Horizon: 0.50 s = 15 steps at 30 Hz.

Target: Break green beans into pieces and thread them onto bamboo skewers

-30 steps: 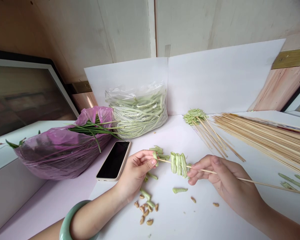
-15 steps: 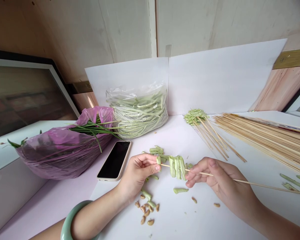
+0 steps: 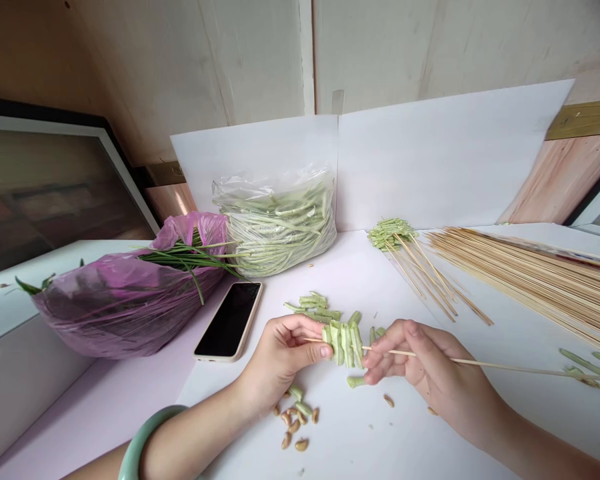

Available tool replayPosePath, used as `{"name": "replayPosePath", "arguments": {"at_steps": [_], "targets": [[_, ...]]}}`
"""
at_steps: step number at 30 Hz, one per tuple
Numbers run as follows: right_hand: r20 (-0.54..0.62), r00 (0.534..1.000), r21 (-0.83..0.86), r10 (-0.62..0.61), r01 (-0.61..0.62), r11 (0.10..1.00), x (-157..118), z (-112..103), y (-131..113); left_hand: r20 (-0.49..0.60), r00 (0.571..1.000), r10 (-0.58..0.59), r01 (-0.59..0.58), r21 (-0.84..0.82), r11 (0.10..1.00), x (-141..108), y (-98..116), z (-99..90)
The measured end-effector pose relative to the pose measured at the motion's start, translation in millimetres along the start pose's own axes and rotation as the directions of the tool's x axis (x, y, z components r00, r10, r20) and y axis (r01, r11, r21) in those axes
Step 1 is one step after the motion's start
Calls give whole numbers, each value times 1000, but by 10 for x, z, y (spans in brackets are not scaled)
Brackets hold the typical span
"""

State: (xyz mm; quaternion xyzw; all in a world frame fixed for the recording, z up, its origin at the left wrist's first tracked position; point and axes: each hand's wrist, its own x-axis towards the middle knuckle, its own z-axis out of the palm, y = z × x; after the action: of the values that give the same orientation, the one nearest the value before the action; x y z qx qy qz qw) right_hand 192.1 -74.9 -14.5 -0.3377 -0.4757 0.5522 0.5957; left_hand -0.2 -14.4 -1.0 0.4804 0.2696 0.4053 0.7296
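Several short green bean pieces (image 3: 346, 343) hang side by side on a thin wooden skewer (image 3: 500, 366). My left hand (image 3: 285, 350) pinches the leftmost piece close to the skewer's tip, which pokes out over the fingers. Fingers of my right hand (image 3: 425, 360) close round the skewer just right of the pieces, and its long end runs off to the right. Loose bean pieces (image 3: 314, 303) lie behind my left hand, and one more (image 3: 356, 382) lies below the skewered ones. Small brown beans (image 3: 293, 427) are scattered in front of my left hand.
A phone (image 3: 229, 321) lies left of my left hand. Behind are a purple bag (image 3: 130, 300) of greens and a clear bag (image 3: 280, 227) of long beans. Filled skewers (image 3: 393, 233) and many bare skewers (image 3: 530, 273) lie at the back right, with cut beans (image 3: 593, 365) at the right edge.
The piece in my left hand has moved onto the skewer against the others. The skewer's tip now sticks out past it, and the skewer and right hand have shifted slightly left.
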Motion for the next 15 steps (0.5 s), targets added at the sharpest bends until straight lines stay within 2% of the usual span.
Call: {"name": "replayPosePath", "arguments": {"at_steps": [4,6,10,15], "targets": [[-47,999,24,4,-3,1000,37,-7,-73,-43,999,31,-26,105,994,19,6,-29],[-107,994,3,-18,18,1000,51,-26,-136,-100,990,103,-76,244,967,56,13,-71],[-244,964,-68,-104,89,994,66,-73,-251,-128,950,286,-147,625,767,152,37,-192],[-279,950,-91,-141,120,989,62,-65,-299,-26,955,294,-157,798,582,183,61,-271]]}}
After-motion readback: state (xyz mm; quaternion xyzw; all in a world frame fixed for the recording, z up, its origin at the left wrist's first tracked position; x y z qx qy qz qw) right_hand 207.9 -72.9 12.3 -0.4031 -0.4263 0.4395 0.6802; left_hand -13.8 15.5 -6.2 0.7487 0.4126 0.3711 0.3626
